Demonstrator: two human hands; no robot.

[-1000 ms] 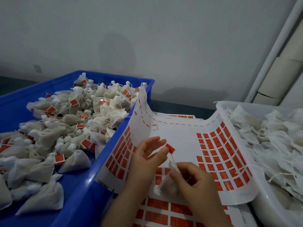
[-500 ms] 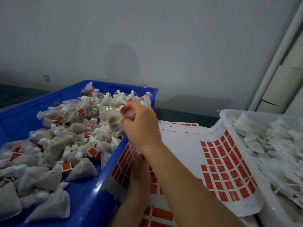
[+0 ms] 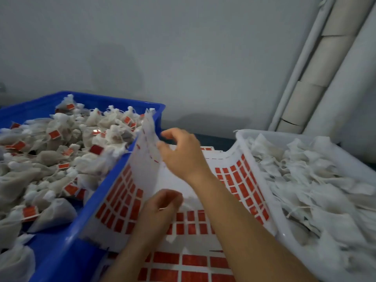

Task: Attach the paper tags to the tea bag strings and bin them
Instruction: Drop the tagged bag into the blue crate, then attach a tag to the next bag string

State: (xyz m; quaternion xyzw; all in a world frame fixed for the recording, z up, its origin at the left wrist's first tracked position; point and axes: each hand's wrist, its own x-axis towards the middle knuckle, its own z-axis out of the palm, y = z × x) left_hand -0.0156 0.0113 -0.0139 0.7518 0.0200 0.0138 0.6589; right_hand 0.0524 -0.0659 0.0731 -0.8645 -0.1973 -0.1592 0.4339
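Already binned: at the left of the frame we see a heap of tagged tea bags (image 3: 46, 157) filling the blue bin (image 3: 95, 202). We judge that share of the work done.
Tags to hand: in the lower middle, between the two bins, the tag sheet (image 3: 122, 202) sags like a trough, its left edge curled up against the blue bin's rim. Many red tags (image 3: 242, 186) remain unpeeled on it.
Left hand: the left hand (image 3: 160, 206) rests low on the sheet, fingers (image 3: 173, 197) curled inward. A pale sliver shows at their tips, but we cannot tell whether they pinch it.
Right hand: the right hand (image 3: 183, 157) hangs mid-frame just beside the sheet's upturned edge, fingers loosely spread and bent, holding nothing.
Yet to tag: at the right, the white bin (image 3: 241, 135) is piled with untagged tea bags (image 3: 309, 180), strings trailing. We reckon a large share remains.
Pointing, left heap: the tagged bags lie jumbled, gathered necks turned every way, so we find no common long axis.
Pointing, right heap: the untagged bags lie flatter. Many seem to run from upper left toward lower right, though the blur keeps us from being sure.
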